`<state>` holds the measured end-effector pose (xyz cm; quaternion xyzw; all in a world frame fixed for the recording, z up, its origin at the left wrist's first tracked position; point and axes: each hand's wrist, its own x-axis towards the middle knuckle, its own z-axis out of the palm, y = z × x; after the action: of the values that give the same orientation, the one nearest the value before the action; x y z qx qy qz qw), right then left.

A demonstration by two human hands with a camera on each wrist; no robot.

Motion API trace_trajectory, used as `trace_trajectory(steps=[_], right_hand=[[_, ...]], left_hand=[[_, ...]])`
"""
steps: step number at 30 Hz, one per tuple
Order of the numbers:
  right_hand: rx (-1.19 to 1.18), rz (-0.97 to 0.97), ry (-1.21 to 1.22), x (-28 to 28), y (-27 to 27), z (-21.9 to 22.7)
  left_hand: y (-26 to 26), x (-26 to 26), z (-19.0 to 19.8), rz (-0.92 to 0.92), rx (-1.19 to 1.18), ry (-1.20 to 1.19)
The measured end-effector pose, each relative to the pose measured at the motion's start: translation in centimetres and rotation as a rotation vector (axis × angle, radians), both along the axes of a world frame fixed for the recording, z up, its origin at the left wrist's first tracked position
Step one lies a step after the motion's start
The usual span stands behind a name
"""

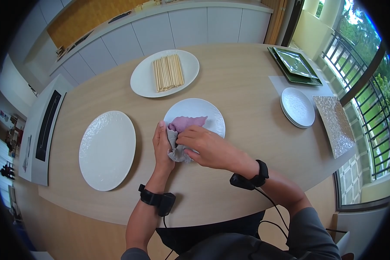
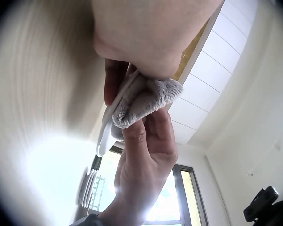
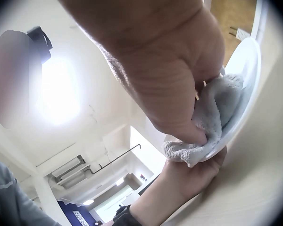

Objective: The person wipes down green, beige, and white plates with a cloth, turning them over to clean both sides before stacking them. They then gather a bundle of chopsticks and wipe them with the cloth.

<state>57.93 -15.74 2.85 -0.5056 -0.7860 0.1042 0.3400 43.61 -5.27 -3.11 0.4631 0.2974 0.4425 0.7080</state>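
A small round white plate [image 1: 210,113] is held over the near middle of the table, tilted in both wrist views. My left hand [image 1: 162,147] grips its left rim, with fingers reaching under the plate in the right wrist view. In my right hand [image 1: 208,145] is a soft cloth [image 1: 187,123], pinkish-purple on one side and grey on the other. The right thumb and fingers pinch the bunched cloth against the plate's face and near edge. Grey folds of cloth [image 3: 219,103] hide part of the plate and some right fingertips.
A large white oval plate [image 1: 107,151] lies to the left. Behind, another oval plate [image 1: 141,80] carries a bundle of wooden chopsticks [image 1: 168,73]. At the right are stacked small white plates [image 1: 297,107], green square plates [image 1: 295,63] and a textured rectangular tray [image 1: 334,125]. Cables hang from both wrist cameras.
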Motion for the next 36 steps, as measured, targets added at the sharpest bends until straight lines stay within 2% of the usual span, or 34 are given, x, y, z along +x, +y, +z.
trace_trajectory(steps=[4, 6, 7, 10, 12, 15, 18, 19, 24, 28, 31, 33, 36], right_hand=[[0.026, -0.092, -0.020, 0.1, 0.0, 0.2], [0.208, -0.220, -0.085, 0.2, 0.3, -0.4], [0.208, -0.219, -0.085, 0.3, 0.3, -0.3], [0.143, -0.283, -0.097, 0.6, -0.2, 0.6], [-0.135, -0.338, -0.168, 0.7, -0.6, 1.3], [-0.106, -0.359, -0.193, 0.8, -0.8, 1.1], [-0.007, -0.291, -0.204, 1.0, -0.7, 0.2], [-0.007, -0.290, -0.205, 0.9, -0.7, 0.4], [-0.074, -0.051, -0.016, 0.1, -0.5, 0.7], [-0.022, -0.030, 0.000, 0.1, 0.0, -0.1], [0.019, -0.077, -0.006, 0.1, -0.1, 0.0], [0.142, -0.167, -0.094, 0.0, -0.2, 0.2], [0.069, -0.217, -0.098, 0.3, -0.2, 0.3]], left_hand=[[-0.7, 0.5, 0.8, -0.001, 0.072, 0.000], [-0.7, 0.6, 0.7, 0.005, 0.059, 0.003], [-0.7, 0.6, 0.6, 0.009, 0.045, 0.006], [-0.6, 0.7, 0.5, 0.027, 0.055, 0.027], [-0.3, 0.5, 0.1, 0.018, 0.049, 0.040], [-0.1, 0.3, -0.1, 0.012, 0.057, 0.071], [-0.4, 0.6, 0.3, 0.025, 0.059, 0.066], [-0.6, 0.7, 0.5, 0.034, 0.046, 0.043], [-0.7, 0.5, 1.1, -0.013, 0.022, 0.010], [-0.4, 0.1, 0.6, -0.044, 0.112, 0.084], [-0.7, 0.4, 0.9, -0.014, 0.136, 0.082], [-0.7, 0.7, 0.7, -0.015, 0.113, 0.034], [-0.3, 0.6, -0.1, -0.010, 0.079, -0.008]])
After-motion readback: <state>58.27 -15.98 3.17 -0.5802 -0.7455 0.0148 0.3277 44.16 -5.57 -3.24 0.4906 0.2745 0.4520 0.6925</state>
